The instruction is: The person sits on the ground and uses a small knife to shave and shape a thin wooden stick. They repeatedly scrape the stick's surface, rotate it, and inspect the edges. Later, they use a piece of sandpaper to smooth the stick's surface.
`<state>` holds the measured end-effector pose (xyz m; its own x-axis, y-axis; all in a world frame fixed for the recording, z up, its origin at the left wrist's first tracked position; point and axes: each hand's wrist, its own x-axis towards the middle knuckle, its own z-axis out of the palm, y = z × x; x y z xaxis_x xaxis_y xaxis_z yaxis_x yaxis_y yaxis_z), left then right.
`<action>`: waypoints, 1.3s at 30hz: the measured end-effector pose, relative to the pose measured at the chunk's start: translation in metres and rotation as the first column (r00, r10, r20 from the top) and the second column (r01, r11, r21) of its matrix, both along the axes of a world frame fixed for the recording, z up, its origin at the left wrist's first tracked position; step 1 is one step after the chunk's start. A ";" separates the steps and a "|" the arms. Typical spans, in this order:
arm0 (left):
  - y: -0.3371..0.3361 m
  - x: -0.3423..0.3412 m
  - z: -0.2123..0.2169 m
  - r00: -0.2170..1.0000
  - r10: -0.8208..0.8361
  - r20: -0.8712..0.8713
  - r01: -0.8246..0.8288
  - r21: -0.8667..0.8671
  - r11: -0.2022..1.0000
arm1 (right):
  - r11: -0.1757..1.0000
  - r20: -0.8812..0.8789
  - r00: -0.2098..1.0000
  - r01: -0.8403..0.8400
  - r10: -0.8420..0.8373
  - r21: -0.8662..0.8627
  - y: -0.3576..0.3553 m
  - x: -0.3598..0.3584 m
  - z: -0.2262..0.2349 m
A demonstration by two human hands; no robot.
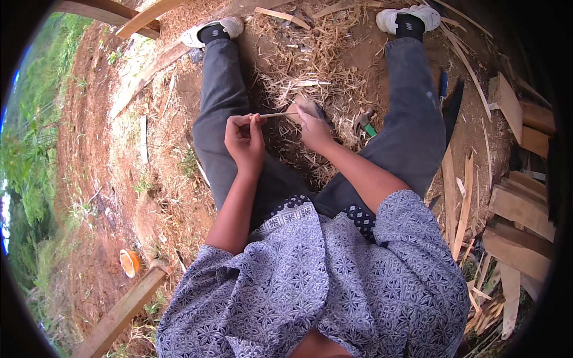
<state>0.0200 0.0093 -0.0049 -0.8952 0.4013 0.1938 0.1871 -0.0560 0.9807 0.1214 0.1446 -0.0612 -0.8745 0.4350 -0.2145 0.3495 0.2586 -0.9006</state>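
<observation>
A thin, pale wooden stick (277, 114) lies nearly level between my two hands, in front of my lap. My left hand (245, 138) pinches its left end between thumb and fingers. At the other end, the closed fingers of my right hand (315, 129) meet the stick. A flat tan piece and a dark edge show beside the right fingers; I cannot make out what they are or whether that hand grips them. Just right of this hand, a tool with a metal head and a green handle (370, 129) rests on the ground by my right leg.
Wood shavings (325, 51) cover the soil between my feet. A long dark blade-like thing (455, 104) lies beyond my right leg, near long wood strips (465, 197). Boards (522, 209) are piled at the far right. Left are a beam (122, 313) and an orange bowl-like object (129, 263).
</observation>
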 end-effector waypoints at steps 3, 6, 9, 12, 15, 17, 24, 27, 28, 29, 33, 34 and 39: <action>-0.002 0.007 0.000 0.999 -0.021 -0.024 0.021 -0.014 1.000 | 0.994 -0.439 0.898 -0.076 0.032 -0.084 -0.031 -0.006 0.043; 0.003 0.009 0.009 1.000 0.017 -0.001 -0.017 -0.001 1.000 | 0.998 -0.106 0.993 -0.056 0.052 -0.031 0.001 0.008 0.019; 0.011 0.001 0.000 0.998 -0.001 -0.057 0.002 0.020 1.000 | 0.998 -0.082 0.996 0.034 -0.039 -0.058 -0.011 -0.001 0.015; 0.004 0.005 0.003 0.993 0.025 -0.114 -0.025 -0.003 1.000 | 0.998 -0.390 0.921 -0.033 0.011 -0.051 -0.027 -0.006 0.039; 0.003 0.006 0.002 0.999 0.017 -0.045 -0.018 -0.025 1.000 | 1.000 0.220 0.975 0.031 -0.031 0.008 0.011 0.010 -0.015; 0.003 0.006 -0.002 0.999 -0.004 -0.045 0.005 0.010 1.000 | 1.000 -0.110 0.994 0.012 -0.012 -0.003 -0.009 0.004 0.001; 0.002 0.010 0.013 0.993 -0.060 -0.105 0.037 -0.214 0.976 | 0.995 -0.004 0.996 0.087 -0.086 0.057 0.012 0.008 -0.045; 0.003 0.010 0.015 0.966 -0.105 -0.237 0.033 -0.287 0.957 | 0.998 -0.061 0.997 0.045 -0.043 0.039 0.021 0.001 -0.060; 0.004 0.011 0.017 0.966 -0.106 -0.237 0.034 -0.289 0.957 | 0.999 -0.055 0.998 0.038 -0.038 0.008 0.021 -0.001 -0.060; 0.001 0.011 0.019 0.959 -0.115 -0.257 0.031 -0.310 0.950 | 0.978 0.068 0.996 0.073 -0.061 -0.195 0.016 -0.003 -0.044; 0.007 0.013 0.024 0.949 -0.115 -0.292 0.006 -0.350 0.937 | 0.976 -0.190 0.977 0.059 -0.100 -0.212 -0.015 -0.008 0.009; 0.006 0.014 0.021 0.953 -0.100 -0.287 -0.010 -0.358 0.934 | 0.985 -0.358 0.932 0.004 -0.066 -0.171 -0.022 -0.006 0.021; 0.012 0.021 0.017 0.968 -0.023 -0.251 -0.013 -0.139 0.990 | 0.999 0.209 0.978 -0.001 0.009 -0.040 0.015 0.010 -0.002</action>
